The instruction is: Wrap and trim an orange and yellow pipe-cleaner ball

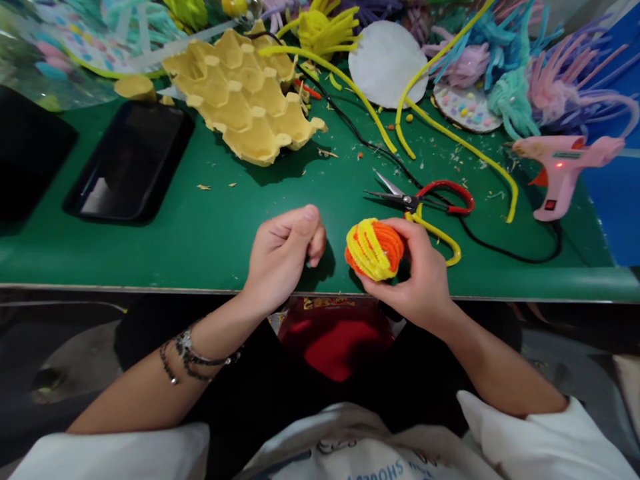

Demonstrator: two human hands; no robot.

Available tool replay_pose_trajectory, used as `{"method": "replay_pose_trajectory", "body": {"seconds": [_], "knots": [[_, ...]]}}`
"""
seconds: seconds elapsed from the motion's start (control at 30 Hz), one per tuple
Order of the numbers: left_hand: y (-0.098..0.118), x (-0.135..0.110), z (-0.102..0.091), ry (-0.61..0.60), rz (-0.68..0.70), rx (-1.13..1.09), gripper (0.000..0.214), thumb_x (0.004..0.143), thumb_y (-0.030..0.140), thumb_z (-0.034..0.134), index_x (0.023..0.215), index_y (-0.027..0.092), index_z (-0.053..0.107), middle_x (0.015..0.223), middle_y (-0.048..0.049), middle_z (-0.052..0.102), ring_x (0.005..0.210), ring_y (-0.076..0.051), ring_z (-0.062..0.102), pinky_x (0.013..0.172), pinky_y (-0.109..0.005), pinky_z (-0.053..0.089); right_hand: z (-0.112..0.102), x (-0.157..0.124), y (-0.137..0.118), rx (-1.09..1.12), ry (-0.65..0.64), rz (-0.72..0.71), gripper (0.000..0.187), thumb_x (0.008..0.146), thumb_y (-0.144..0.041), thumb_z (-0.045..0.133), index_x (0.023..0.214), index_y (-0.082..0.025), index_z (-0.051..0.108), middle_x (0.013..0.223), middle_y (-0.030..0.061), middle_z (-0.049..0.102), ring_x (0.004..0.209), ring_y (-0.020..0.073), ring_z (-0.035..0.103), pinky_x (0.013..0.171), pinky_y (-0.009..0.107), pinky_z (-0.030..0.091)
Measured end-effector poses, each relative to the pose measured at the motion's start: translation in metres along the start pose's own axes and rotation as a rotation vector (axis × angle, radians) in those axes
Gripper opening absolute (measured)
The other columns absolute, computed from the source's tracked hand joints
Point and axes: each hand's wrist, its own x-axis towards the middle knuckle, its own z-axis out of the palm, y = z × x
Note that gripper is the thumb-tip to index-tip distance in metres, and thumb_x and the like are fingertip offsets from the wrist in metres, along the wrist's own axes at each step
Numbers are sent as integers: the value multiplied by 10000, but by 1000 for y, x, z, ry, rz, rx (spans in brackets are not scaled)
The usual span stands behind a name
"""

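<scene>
My right hand [419, 273] grips a ball wound from orange and yellow pipe cleaners [373, 250], thumb below and fingers behind it, at the table's front edge. To its left, my left hand [287, 250] is curled with the thumb pressed over the fingers; whatever is inside, if anything, is hidden. Beyond the ball lie red-handled scissors [420, 198] with their blades apart. A bent yellow pipe cleaner [440, 235] rests beside the scissors, close to my right hand.
A torn yellow egg carton [250, 100] and a black phone [130, 160] lie at left on the green table [225, 233]. A pink glue gun [563, 170], its red light lit, stands at right with its cord [510, 257]. Behind are a white disc [387, 63] and pipe-cleaner bundles [555, 87].
</scene>
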Motion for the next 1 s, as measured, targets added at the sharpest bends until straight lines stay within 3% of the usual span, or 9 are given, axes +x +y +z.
{"method": "replay_pose_trajectory", "body": {"seconds": [0.07, 0.17, 0.3, 0.4, 0.53, 0.73, 1.0], "knots": [[0, 0, 1, 26, 32, 54, 168, 814, 363, 628, 801, 202, 584, 711, 12, 556, 537, -70, 477, 489, -199, 408, 1, 0, 0, -12, 9, -11, 541, 702, -326, 698, 1168, -264, 430, 1085, 45, 631, 914, 221, 640, 767, 362, 542], [1, -1, 2, -98, 101, 138, 306, 798, 324, 629, 1079, 219, 566, 1054, -50, 587, 811, -123, 576, 683, -231, 491, 3, -1, 1, -39, 27, -37, 550, 705, -312, 693, 1181, -263, 421, 1094, 47, 626, 931, 222, 637, 767, 356, 541], [4, -4, 1, -394, 233, 288, 377, 899, 388, 446, 1212, 190, 517, 1151, -104, 547, 1054, -206, 537, 911, -349, 462, 8, -2, 2, -46, 33, -102, 525, 734, -297, 656, 1194, -260, 405, 1083, 43, 619, 958, 211, 627, 771, 343, 537], [4, -4, 0, -485, 275, 369, 415, 931, 391, 360, 1281, 189, 456, 1191, -120, 519, 1133, -225, 495, 980, -400, 423, 9, -3, 1, -53, 31, -122, 506, 751, -301, 635, 1195, -266, 394, 1067, 43, 618, 954, 209, 628, 763, 344, 535], [2, -4, -1, -512, 319, 380, 444, 930, 391, 359, 1330, 203, 388, 1219, -129, 490, 1141, -225, 482, 975, -397, 428, 8, -2, 0, -39, 44, -144, 517, 761, -310, 636, 1210, -269, 382, 1069, 49, 620, 967, 208, 626, 770, 336, 533], [1, -4, -2, -512, 362, 420, 450, 906, 386, 402, 1315, 201, 382, 1209, -126, 486, 1137, -240, 481, 978, -425, 420, 10, -2, 2, -22, 44, -191, 497, 793, -327, 611, 1226, -265, 376, 1080, 59, 621, 985, 212, 619, 792, 345, 527], [1, -4, 0, -490, 365, 421, 429, 863, 346, 463, 1253, 173, 416, 1169, -126, 508, 1103, -222, 503, 960, -377, 431, 9, 1, -1, -97, 40, -220, 414, 840, -368, 550, 1200, -240, 392, 1005, 69, 628, 907, 210, 634, 740, 335, 535]]}}
